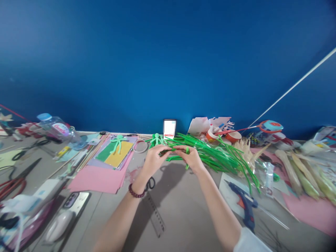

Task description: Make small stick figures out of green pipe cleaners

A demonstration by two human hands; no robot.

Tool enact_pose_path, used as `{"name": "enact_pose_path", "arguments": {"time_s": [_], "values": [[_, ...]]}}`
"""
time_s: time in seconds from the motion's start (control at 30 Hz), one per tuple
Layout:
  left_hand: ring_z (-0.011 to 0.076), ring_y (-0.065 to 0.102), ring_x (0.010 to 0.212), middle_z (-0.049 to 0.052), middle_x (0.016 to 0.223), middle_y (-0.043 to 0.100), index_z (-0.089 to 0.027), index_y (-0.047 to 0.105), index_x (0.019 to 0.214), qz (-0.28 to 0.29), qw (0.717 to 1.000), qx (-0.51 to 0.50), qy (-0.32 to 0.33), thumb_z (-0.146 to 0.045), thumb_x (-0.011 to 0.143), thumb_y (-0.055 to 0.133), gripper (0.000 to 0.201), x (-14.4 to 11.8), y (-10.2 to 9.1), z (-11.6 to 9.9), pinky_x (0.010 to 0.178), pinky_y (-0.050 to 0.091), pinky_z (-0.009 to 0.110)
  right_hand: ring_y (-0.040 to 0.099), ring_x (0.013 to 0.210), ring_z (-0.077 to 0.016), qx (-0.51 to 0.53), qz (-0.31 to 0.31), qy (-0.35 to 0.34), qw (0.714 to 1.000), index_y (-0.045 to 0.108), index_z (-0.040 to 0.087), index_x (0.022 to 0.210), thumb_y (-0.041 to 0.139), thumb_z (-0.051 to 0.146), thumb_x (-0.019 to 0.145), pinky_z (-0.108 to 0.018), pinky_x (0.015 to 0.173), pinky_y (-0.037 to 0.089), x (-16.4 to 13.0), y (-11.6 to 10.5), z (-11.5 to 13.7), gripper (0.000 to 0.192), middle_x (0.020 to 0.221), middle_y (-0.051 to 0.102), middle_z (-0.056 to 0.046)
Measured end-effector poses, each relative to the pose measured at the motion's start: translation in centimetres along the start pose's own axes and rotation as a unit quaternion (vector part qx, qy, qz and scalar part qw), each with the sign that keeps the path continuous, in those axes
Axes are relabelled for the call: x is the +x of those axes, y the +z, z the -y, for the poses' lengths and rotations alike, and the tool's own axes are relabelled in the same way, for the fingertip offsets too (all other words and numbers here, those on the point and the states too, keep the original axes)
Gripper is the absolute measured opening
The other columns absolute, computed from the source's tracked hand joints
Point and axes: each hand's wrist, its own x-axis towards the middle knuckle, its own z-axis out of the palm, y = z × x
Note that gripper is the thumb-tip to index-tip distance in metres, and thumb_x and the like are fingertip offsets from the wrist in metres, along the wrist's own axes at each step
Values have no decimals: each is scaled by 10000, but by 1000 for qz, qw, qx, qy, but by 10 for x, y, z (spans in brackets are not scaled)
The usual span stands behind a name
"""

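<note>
1 small green piece [173,149] lies seemingly crosswise between left hand [154,158] and right hand [193,158], equally near, both sets of fingers [180,149] pinching it.

A label [61,129] on the plastic bottle [55,125] bears blurred pink lettering, seemingly starting with G, otherwise unreadable.

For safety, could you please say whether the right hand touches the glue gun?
Apart: the head view shows tabletop between the right hand and the blue glue gun.
</note>
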Motion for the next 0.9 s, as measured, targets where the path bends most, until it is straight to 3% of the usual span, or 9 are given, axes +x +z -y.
{"name": "enact_pose_path", "arguments": {"time_s": [0.23, 0.4, 0.5, 0.6, 0.7, 0.77, 0.9], "values": [[150, 627, 723, 25, 781, 682, -198, 661, 806, -26, 999, 19, 7, -234, 804, 593, 77, -1, 2, 0, 663, 483, 250, 535, 533, -135, -31, -34, -14, 999, 736, 152, 916, 666, 383, 687, -219, 424, 369, 0, 4, -3, 332, 625, 662, -27], [145, 633, 703, 24, 766, 680, -186, 648, 777, -64, 997, 10, -29, -227, 794, 594, 70, -1, 9, 1, 663, 495, 244, 610, 767, -208, -41, -72, -53, 995, 718, 172, 987, 624, 387, 725, -273, 597, 474, -2, 16, -9, 352, 818, 706, -41], [150, 636, 708, 27, 762, 681, -178, 641, 760, -83, 995, 3, -55, -237, 791, 594, 81, -2, 10, 0, 663, 497, 247, 602, 864, -207, -34, -80, -82, 993, 710, 196, 1005, 616, 370, 739, -286, 706, 476, -3, 22, -12, 331, 932, 700, -37], [152, 635, 721, 27, 770, 679, -180, 641, 765, -85, 995, -1, -53, -245, 793, 592, 85, -2, 10, 0, 674, 497, 249, 572, 649, -140, 3, -87, -56, 995, 694, 184, 1028, 638, 389, 717, -232, 539, 438, -3, 25, -14, 377, 777, 679, -23], [145, 632, 723, 23, 778, 676, -183, 641, 772, -73, 997, -6, -40, -228, 800, 583, 78, -2, 11, 0, 681, 496, 243, 338, 387, -52, 67, -79, -5, 995, 692, 158, 992, 668, 423, 688, -194, 362, 254, -2, 25, -15, 404, 494, 511, 49], [143, 631, 722, 25, 780, 675, -183, 640, 781, -63, 998, -9, -27, -218, 809, 572, 81, -2, 12, -2, 677, 497, 242, 234, 358, -32, 100, -73, 10, 992, 703, 143, 889, 694, 424, 665, -195, 347, 175, -2, 24, -16, 359, 416, 388, 85], [164, 635, 772, 47, 837, 682, -186, 643, 851, -39, 999, 25, 15, -237, 812, 580, 90, -2, 12, -4, 702, 505, 269, 187, 348, -28, 157, -74, 33, 984, 692, 133, 787, 721, 409, 634, -204, 350, 124, 1, 18, -16, 317, 381, 286, 111]]}}
